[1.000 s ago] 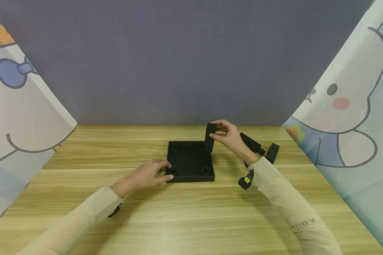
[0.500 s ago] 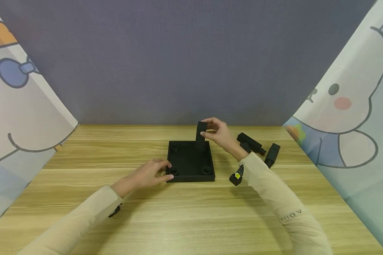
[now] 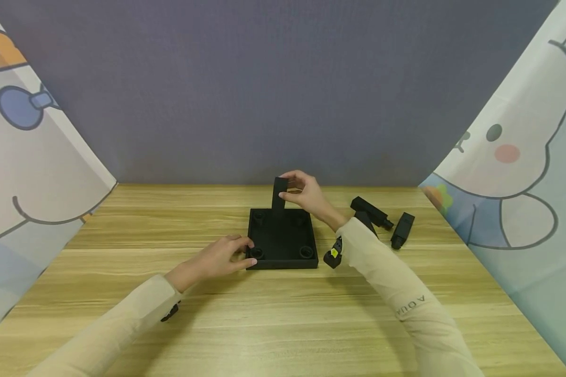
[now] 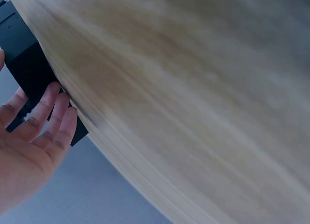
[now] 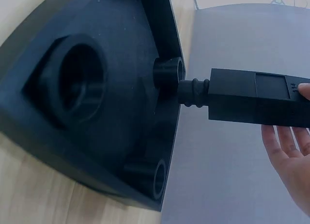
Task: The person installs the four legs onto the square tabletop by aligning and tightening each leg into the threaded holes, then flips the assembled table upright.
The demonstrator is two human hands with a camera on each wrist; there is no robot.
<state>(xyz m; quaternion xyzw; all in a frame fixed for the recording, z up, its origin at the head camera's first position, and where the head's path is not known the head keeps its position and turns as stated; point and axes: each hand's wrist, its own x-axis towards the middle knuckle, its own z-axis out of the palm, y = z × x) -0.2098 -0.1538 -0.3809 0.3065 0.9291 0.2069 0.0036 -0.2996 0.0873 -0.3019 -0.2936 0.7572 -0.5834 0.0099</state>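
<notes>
A shallow black square tray [image 3: 283, 235] lies on the table with a round socket [image 3: 306, 252] in each corner. My left hand [image 3: 214, 262] holds its near left corner, thumb in front and fingers at the side rim; the left wrist view shows those fingers [image 4: 55, 110] against the black edge. My right hand [image 3: 307, 198] pinches a black square leg [image 3: 279, 192] near its top, upright over the tray's back part. In the right wrist view the leg's ridged round peg [image 5: 193, 92] points toward the tray, close to a corner socket [image 5: 167, 71] and outside it.
To the right lie more black legs: one at the back [image 3: 370, 211], one farther right [image 3: 403, 230], and one partly hidden by the right sleeve [image 3: 365, 220]. A grey panel [image 3: 264, 94] stands behind the wooden table [image 3: 245, 314]. Cartoon-printed sheets flank both sides.
My right hand has carried the leg leftward, from the tray's back right corner to over the middle of its back edge. The left hand and tray have stayed put.
</notes>
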